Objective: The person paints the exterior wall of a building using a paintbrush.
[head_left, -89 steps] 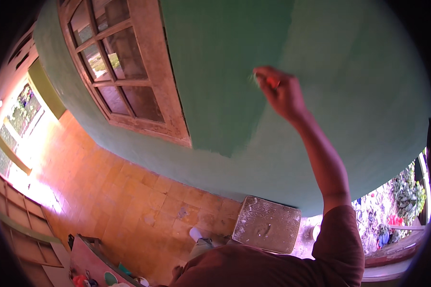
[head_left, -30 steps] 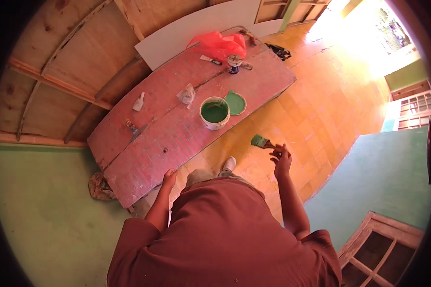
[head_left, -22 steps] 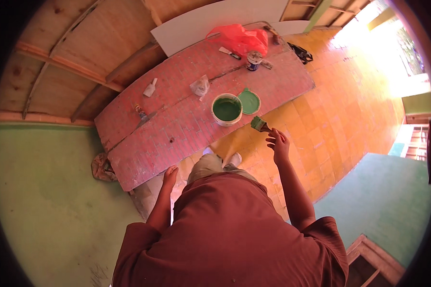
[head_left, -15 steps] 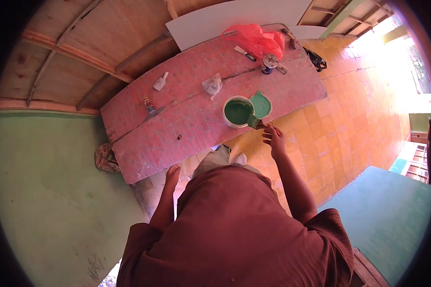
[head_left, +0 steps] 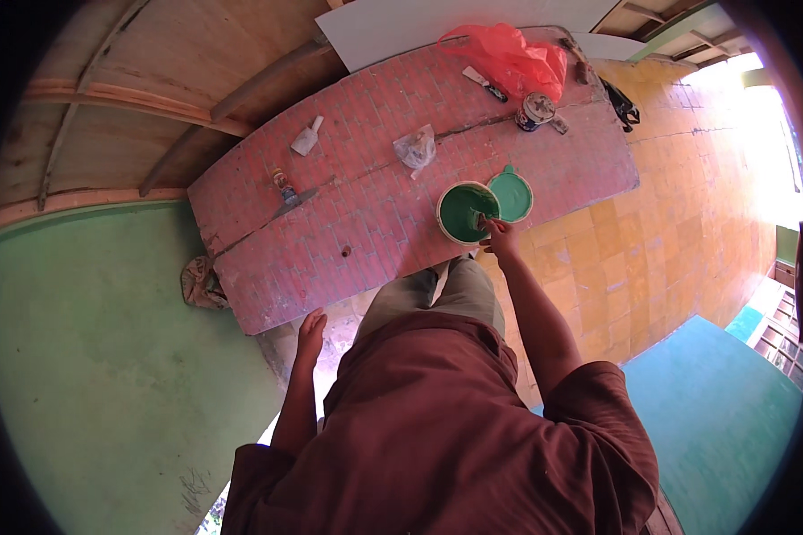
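A bucket of green paint (head_left: pixel 455 234) stands near the front edge of the pink table (head_left: pixel 384 241). My right hand (head_left: pixel 501 236) is at the bucket's right rim, its fingers closed round the handle of a paintbrush (head_left: pixel 484 221). The brush's head is inside the bucket, by the paint; I cannot tell how deep it reaches. Beside the bucket lies its green lid (head_left: pixel 511 196), smeared with paint. Low at my left side, off the table's front edge, my left hand (head_left: pixel 312 333) hangs with nothing in it and its fingers loosely stretched.
On the table lie a putty knife (head_left: pixel 288 191), a white scraper (head_left: pixel 307 138), a clear plastic bag (head_left: pixel 415 148), a dark can (head_left: pixel 535 111), another scraper (head_left: pixel 484 83) and a red plastic bag (head_left: pixel 517 55). A green wall (head_left: pixel 107 339) rises at left; a teal panel (head_left: pixel 714 392) stands at right.
My right hand has moved left and down to the bucket, bringing the brush from outside its right rim to inside it. The whole view has shifted slightly.
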The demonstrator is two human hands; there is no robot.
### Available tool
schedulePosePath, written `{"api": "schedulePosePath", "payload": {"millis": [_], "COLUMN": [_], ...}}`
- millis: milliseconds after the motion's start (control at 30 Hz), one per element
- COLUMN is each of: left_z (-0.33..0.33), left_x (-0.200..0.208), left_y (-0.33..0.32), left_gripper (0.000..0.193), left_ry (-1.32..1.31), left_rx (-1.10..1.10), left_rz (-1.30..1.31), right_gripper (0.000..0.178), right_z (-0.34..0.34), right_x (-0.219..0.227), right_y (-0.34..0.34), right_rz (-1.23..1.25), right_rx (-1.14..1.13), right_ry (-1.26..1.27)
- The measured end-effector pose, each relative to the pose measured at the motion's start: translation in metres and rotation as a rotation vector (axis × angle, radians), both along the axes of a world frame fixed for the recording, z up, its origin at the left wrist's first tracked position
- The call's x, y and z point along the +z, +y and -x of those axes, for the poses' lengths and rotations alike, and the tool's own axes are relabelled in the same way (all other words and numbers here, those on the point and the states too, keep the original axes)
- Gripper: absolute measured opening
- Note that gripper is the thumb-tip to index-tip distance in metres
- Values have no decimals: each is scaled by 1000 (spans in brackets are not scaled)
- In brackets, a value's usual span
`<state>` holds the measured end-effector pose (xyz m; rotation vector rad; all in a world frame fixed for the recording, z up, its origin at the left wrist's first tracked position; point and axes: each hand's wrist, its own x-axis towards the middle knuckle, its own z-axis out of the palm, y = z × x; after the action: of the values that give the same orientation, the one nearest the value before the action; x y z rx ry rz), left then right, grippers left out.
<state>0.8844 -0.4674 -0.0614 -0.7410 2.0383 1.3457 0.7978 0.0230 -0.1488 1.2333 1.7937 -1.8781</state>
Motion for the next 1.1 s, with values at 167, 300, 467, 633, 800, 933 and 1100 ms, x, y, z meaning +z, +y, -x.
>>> {"api": "schedulePosePath", "payload": {"millis": [167, 300, 467, 633, 800, 933, 1100], "left_z": [-21, -36, -56, -67, -73, -76, -68], "left_x": [17, 26, 39, 56, 69, 70, 69], "left_y": [-7, -2, 8, 16, 20, 20, 25], "left_gripper": [46, 48, 37, 32, 35, 37, 38], "left_ry": [-64, -168, -195, -267, -337, -345, -343], "left_rx": [11, 30, 70, 163, 98, 159, 157], "left_rz": [73, 107, 197, 168, 213, 189, 155], "right_gripper": [36, 37, 35, 29, 28, 30, 30], "right_z": [25, 37, 53, 61, 65, 72, 77], "right_x": [-61, -100, -125, -149, -161, -146, -148], "right_y": [-9, -13, -19, -21, -33, -35, -19], "right_rz": [-34, -43, -126, -334, -554, -613, -565], "right_rx": [-28, -68, -4, 230, 314, 354, 384], "right_ry": [-76, -121, -139, -165, -69, -89, -154]}}
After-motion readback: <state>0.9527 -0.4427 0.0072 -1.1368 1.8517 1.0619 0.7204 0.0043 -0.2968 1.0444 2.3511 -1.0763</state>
